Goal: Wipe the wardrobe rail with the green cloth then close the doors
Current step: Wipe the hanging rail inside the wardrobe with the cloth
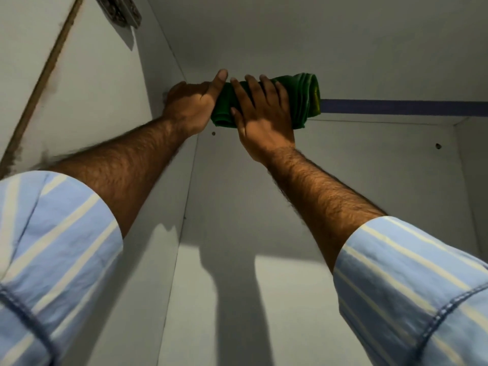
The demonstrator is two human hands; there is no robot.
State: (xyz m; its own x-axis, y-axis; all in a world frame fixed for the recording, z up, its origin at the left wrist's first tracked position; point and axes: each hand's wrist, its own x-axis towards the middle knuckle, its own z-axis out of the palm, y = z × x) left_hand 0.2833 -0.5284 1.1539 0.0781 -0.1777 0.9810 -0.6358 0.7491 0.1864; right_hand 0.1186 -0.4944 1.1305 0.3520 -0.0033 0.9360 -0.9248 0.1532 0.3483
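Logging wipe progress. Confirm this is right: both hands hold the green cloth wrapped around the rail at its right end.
Wrong end. The head view shows the left hand and right hand holding the green cloth around the rail at its left end.

No readable text, label or number shows anywhere.

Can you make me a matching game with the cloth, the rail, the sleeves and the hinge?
Things:
1. cloth
2. rail
3. sleeves
4. hinge

Descriptions:
A. blue bar running to the right
B. green, wrapped around the bar under both hands
C. metal, top left corner
D. light blue with pale stripes

Pairs: 1-B, 2-A, 3-D, 4-C
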